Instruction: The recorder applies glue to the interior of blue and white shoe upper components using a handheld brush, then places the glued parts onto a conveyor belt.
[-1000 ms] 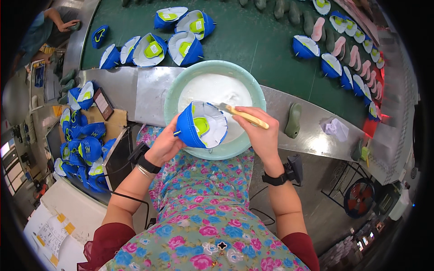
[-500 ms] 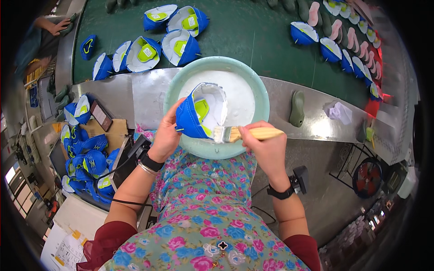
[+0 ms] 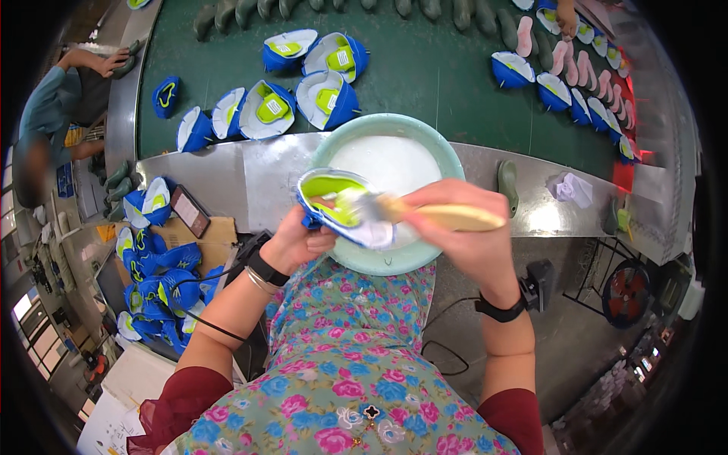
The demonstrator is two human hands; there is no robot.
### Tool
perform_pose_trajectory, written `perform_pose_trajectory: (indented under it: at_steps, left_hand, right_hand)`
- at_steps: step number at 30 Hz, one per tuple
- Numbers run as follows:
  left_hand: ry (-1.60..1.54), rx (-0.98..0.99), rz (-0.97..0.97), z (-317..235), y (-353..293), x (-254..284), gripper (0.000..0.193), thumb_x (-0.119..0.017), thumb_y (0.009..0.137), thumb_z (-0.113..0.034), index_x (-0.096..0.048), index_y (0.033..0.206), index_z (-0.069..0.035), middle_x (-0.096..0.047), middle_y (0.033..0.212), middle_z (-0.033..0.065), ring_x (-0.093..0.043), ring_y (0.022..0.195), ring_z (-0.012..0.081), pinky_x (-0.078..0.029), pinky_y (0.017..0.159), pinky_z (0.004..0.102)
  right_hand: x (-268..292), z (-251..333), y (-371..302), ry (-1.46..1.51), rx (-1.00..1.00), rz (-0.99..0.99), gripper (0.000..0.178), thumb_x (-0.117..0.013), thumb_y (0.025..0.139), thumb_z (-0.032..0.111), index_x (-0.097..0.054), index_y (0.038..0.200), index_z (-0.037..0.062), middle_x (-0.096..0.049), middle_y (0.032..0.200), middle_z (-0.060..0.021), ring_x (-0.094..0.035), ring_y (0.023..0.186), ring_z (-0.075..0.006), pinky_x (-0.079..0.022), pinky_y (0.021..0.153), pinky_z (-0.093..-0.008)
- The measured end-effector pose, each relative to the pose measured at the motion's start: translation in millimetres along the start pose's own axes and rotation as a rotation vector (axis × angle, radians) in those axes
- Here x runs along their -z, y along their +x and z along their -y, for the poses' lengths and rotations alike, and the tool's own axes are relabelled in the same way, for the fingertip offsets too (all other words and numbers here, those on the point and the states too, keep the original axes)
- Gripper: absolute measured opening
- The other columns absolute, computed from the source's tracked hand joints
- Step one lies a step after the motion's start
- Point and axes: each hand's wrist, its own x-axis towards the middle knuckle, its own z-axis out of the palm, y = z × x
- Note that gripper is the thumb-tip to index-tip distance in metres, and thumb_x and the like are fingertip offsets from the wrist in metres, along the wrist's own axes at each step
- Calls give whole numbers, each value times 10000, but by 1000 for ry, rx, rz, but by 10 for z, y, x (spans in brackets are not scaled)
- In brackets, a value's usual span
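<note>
A blue shoe upper [image 3: 312, 184] with a lime-green lining is held by my left hand [image 3: 299, 243], its opening tilted up and its edge coated white. My right hand [image 3: 466, 227] is closed round the yellowish handle [image 3: 474, 218] of a paintbrush. Blurred by motion, the bristles press against the inside of the upper. Both are over the near part of a pale green basin [image 3: 450, 163] with white liquid [image 3: 398, 155] in it.
Several blue uppers [image 3: 267, 111] stand on the green table [image 3: 425, 72]; dark shoe lasts [image 3: 462, 15] line its far side. More uppers fill a box [image 3: 212, 230] at left, beside a phone [image 3: 189, 211]. A green last [image 3: 507, 188] and crumpled paper [image 3: 571, 189] lie at right. A co-worker [image 3: 53, 114] is at left.
My left hand has turned the upper so its opening faces up more. The brush has moved from the upper's lower edge to its inside. A co-worker's hand now shows at far right.
</note>
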Motion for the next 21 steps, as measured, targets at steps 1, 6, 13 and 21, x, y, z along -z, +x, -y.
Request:
perform_pose_trajectory:
  at_steps: [1,6,13,21]
  left_hand:
    - [-54,54,-82,37,28,-66,296,-478,950,-326,-578,973,-49,-522,616,67,-354,353,97,-247,307,219]
    - [26,200,39,7,128,-289,209,-541,928,-274,-559,935,-66,-462,561,44,-338,339,86,-234,288,203]
    - [437,-102,-153,-358,122,-570,161,-518,956,-214,-587,1074,-129,-476,611,-8,-359,413,68,-244,371,214]
    - [1246,-897,16,-917,985,-1548,611,-434,915,82,-270,1460,-142,-541,1139,55,-562,885,117,-476,722,250]
  right_hand:
    - [-73,41,85,43,216,147,111,-747,798,59,-716,893,10,-724,844,-58,-682,758,-109,-531,660,-244]
    - [-68,-45,346,-24,138,112,82,-736,806,53,-714,869,6,-708,818,-35,-633,702,-68,-489,612,-212]
    - [373,-142,-198,-148,-355,-133,101,-683,862,95,-699,833,-1,-703,780,-51,-623,629,-103,-487,593,-252]
    - [566,-355,919,-12,-181,-28,209,-730,824,166,-695,855,-38,-701,806,-84,-637,701,-125,-492,653,-255]
